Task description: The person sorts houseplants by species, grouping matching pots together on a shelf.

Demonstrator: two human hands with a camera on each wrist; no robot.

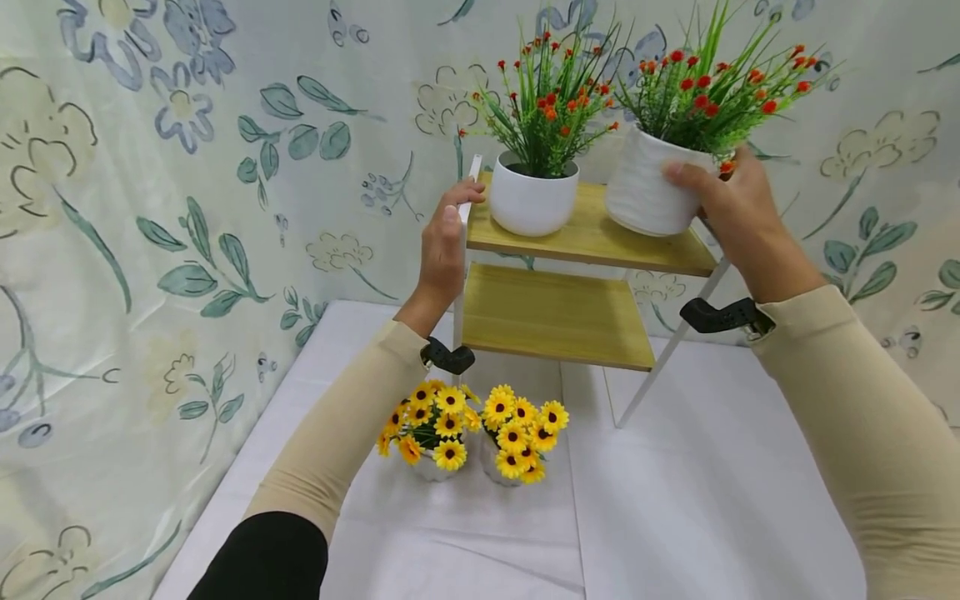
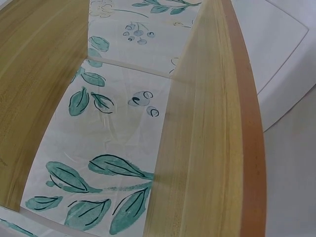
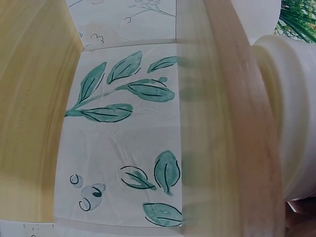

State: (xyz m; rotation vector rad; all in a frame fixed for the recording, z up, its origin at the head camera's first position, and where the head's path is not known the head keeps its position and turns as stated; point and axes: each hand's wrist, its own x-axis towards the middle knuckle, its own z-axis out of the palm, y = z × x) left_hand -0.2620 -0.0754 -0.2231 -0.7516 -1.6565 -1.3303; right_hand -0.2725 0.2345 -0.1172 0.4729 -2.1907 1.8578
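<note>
My left hand [image 1: 444,242] grips the white frame at the left side of a two-tier wooden shelf [image 1: 555,312]. With thumb and fingers, my right hand [image 1: 738,221] holds a white ribbed pot [image 1: 652,183] of red flowers and grass, slightly tilted, at the right of the top board [image 1: 592,242]. I cannot tell whether its base touches the board. In the right wrist view the ribbed pot [image 3: 291,118] shows beside the board's edge, with part of the right hand [image 3: 302,217] below it. A smooth white pot [image 1: 534,200] with red-orange flowers stands on the top board's left.
Two small pots of yellow sunflowers [image 1: 435,425] [image 1: 517,437] stand on the white cloth [image 1: 480,533] in front of the shelf. Behind hangs a floral curtain [image 1: 225,208]. The left wrist view shows mostly a shelf board [image 2: 207,123].
</note>
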